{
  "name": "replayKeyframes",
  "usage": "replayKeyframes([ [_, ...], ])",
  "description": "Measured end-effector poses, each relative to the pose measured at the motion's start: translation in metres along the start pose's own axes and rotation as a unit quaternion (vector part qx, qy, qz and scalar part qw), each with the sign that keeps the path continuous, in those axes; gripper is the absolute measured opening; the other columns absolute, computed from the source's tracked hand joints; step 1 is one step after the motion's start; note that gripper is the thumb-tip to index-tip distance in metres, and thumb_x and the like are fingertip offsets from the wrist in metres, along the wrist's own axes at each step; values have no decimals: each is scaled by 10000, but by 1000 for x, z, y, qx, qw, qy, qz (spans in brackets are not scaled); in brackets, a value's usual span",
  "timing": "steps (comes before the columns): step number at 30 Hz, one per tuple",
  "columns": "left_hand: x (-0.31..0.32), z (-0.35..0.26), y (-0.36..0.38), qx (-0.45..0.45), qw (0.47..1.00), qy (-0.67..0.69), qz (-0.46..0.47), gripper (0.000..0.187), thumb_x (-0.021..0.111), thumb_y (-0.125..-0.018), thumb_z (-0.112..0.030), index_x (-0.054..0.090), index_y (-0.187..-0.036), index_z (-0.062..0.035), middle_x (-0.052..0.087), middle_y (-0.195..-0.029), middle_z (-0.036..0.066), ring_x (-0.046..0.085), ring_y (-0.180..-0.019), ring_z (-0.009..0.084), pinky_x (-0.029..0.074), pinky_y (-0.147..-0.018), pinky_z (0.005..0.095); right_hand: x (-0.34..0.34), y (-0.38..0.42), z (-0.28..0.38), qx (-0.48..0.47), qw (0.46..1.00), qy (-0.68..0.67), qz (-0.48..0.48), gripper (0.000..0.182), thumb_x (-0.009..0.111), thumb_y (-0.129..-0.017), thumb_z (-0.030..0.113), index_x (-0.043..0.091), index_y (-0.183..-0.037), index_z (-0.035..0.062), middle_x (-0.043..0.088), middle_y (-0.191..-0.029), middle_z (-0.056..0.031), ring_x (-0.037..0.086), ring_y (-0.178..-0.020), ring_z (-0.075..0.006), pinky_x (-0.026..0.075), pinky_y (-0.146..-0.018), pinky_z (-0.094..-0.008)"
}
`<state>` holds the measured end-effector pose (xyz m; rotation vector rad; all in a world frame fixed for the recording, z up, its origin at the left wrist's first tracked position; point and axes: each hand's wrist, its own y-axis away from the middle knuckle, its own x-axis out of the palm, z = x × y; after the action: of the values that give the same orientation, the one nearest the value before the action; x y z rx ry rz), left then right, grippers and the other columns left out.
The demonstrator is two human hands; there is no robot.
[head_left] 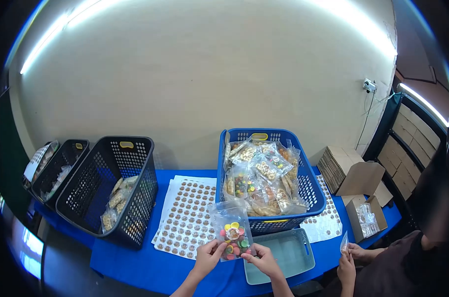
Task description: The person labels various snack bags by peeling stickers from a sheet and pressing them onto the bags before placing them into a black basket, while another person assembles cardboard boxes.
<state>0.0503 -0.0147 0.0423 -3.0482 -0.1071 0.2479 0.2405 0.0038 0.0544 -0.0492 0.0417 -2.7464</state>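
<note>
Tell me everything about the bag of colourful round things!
The bag looks like clear plastic. Red, yellow and green round pieces fill its lower part, behind a round sticker. I can't tell if its top is sealed. The left hand and right hand pinch its lower sides, its top toward the blue basket.

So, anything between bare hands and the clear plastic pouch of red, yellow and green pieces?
Nothing visible: left hand and right hand both grip the clear plastic pouch directly, at its lower sides.
</note>
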Motion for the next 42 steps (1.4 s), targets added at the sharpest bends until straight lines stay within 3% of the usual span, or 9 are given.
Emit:
replayKeyframes([
  [2, 8, 2, -1, 50, 996, 31, -66, 163, 574, -822, -154, 630, -863, -7, 525, -541, -19, 382, -466, 28, 299, -423, 201, -2, 3, -9, 6, 999, 17, 27, 163, 629, -787, 176, 566, -774, 27, 536, -674, 19, 484, -622, -43, 392, -553, -188],
  [6, 9, 14, 13, 40, 997, 9, -66, 165, 568, -825, -150, 631, -845, 2, 542, -562, -10, 420, -494, 21, 316, -433, 195, -3, 12, -25, 60, 996, -11, 70, 196, 569, -834, 211, 583, -799, 18, 561, -689, 4, 502, -621, -48, 400, -549, -195],
  [10, 8, 15, 31, -24, 985, 170, -25, 204, 503, -864, -136, 569, -979, 20, 598, -745, 54, 552, -653, 76, 446, -576, 204, -8, 14, -28, 22, 999, 14, 45, 208, 518, -865, 200, 574, -790, 14, 550, -663, -4, 503, -598, -61, 404, -541, -200],
  [17, -7, 50, 62, -39, 988, 131, -73, 212, 399, -903, -108, 525, -980, 44, 595, -805, 115, 589, -760, 166, 499, -711, 285, -42, 2, 11, -105, 949, -111, -277, 341, 439, -900, 305, 530, -775, 2, 509, -617, -20, 473, -554, -80, 390, -511, -217],
  [25, -39, 58, 66, -7, 972, 113, -205, 171, 382, -883, -48, 530, -908, 34, 580, -777, 98, 580, -718, 149, 483, -675, 271, -66, 1, 27, -184, 896, -64, -400, 355, 394, -914, 331, 499, -814, 7, 488, -660, -28, 461, -577, -89, 376, -519, -216],
  [32, -45, 81, 56, 12, 974, 93, -205, 164, 405, -877, -57, 535, -921, 31, 595, -809, 100, 590, -734, 148, 480, -673, 259, -67, 23, 53, -386, 722, 70, -570, 277, 314, -934, 217, 456, -948, -20, 468, -767, -65, 435, -632, -114, 379, -527, -228],
  [36, -43, 154, 47, -51, 984, -84, -146, 161, 482, -826, -88, 551, -917, 25, 603, -849, 149, 608, -755, 207, 479, -674, 285, -75, -2, 35, -344, 766, 105, -533, 335, 351, -930, 284, 492, -873, -14, 465, -658, -35, 421, -603, -91, 358, -543, -240],
  [39, -42, 221, 56, -95, 969, -211, -92, 238, 555, -759, -141, 547, -937, 18, 583, -888, 192, 585, -808, 305, 465, -725, 342, -94, -24, 24, -124, 926, 128, -332, 255, 435, -900, 236, 511, -875, -6, 520, -673, -45, 476, -589, -93, 396, -543, -244],
  [42, -38, 258, 71, -117, 950, -273, -97, 295, 567, -751, -178, 532, -974, 12, 548, -989, 205, 539, -935, 306, 433, -795, 352, -86, -7, -7, -21, 945, 234, -226, 294, 547, -828, 235, 503, -965, -21, 567, -716, -98, 539, -616, -141, 432, -560, -276],
])
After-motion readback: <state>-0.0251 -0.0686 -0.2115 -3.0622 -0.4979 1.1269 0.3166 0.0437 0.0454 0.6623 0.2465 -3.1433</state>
